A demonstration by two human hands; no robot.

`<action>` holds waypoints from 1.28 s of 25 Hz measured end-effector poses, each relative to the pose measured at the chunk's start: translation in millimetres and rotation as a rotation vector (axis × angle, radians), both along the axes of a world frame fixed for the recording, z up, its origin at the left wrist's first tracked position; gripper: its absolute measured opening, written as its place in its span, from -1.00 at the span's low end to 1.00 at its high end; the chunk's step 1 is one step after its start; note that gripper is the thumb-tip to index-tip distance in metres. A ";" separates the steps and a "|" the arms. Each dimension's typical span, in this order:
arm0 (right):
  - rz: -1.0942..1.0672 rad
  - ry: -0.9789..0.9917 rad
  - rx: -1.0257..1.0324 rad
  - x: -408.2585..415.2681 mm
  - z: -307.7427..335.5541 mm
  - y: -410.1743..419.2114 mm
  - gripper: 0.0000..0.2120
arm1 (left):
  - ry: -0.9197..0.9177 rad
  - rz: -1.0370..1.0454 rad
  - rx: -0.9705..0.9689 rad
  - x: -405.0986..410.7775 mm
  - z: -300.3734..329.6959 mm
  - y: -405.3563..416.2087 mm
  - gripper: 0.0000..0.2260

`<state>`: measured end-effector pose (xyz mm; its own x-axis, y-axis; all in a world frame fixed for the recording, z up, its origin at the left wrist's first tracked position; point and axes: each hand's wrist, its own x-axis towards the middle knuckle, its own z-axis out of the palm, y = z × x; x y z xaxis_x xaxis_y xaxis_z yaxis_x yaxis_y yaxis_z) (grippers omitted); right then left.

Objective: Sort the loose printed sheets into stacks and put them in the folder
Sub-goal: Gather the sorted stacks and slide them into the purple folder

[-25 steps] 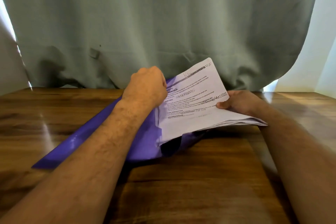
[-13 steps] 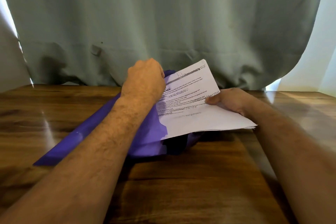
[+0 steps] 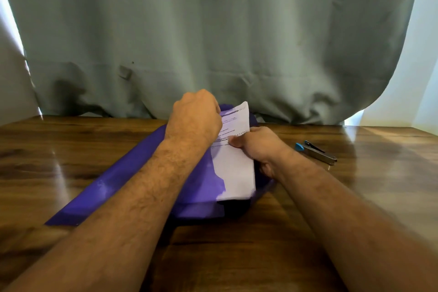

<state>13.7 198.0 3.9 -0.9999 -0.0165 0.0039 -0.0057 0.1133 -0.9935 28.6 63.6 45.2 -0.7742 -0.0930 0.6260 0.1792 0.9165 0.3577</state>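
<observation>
A purple folder (image 3: 111,185) lies open on the wooden table, its cover spread out to the left. A stack of white printed sheets (image 3: 237,173) sits partly inside it, with the purple flap covering the stack's left edge. My left hand (image 3: 195,115) is curled at the folder's upper edge and grips the purple flap there. My right hand (image 3: 258,144) holds the stack's right side, thumb on top of the printed page and fingers underneath.
A stapler (image 3: 316,152) with a blue end lies on the table (image 3: 237,244) to the right of my right hand. A grey-green curtain (image 3: 213,31) hangs right behind the table's far edge.
My right hand has pushed the sheets left and down, deeper into the folder. The stack now looks narrower and lies flatter. The stapler has come into view on the right.
</observation>
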 end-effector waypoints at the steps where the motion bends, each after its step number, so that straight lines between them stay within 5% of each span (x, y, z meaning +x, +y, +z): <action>1: 0.067 -0.025 -0.003 2.5 -2.3 -3.9 -0.79 | -0.007 -0.011 0.012 1.0 -0.3 1.2 -0.79; 5: 0.206 -0.150 -0.046 10.6 0.4 -0.2 -0.83 | -0.055 -0.051 0.072 3.3 -3.8 3.6 -0.76; 16: 0.045 -0.025 -0.005 3.6 -0.5 -3.7 -0.86 | -0.024 -0.092 0.092 3.2 -4.9 9.5 -0.77; 21: 0.095 0.030 0.198 8.3 -3.8 -11.2 -0.74 | -0.073 -0.129 -0.010 0.8 -16.6 19.8 -0.81; 27: -0.053 0.000 0.139 5.6 11.4 26.7 -0.88 | -0.168 -0.171 0.009 -1.9 -30.6 23.7 -0.77; 29: -0.170 0.036 0.263 2.7 12.7 43.0 -0.89 | -0.176 -0.184 0.013 -0.4 -31.1 24.6 -0.75; 32: -0.309 0.109 0.711 -5.5 10.4 59.4 -0.87 | -0.159 -0.205 0.046 1.4 -28.3 22.7 -0.75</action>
<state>8.2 257.4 14.3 -0.9540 0.2274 0.1955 0.0365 0.7350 -0.6771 30.0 86.3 17.0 -0.8682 0.0508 0.4936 0.2979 0.8489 0.4367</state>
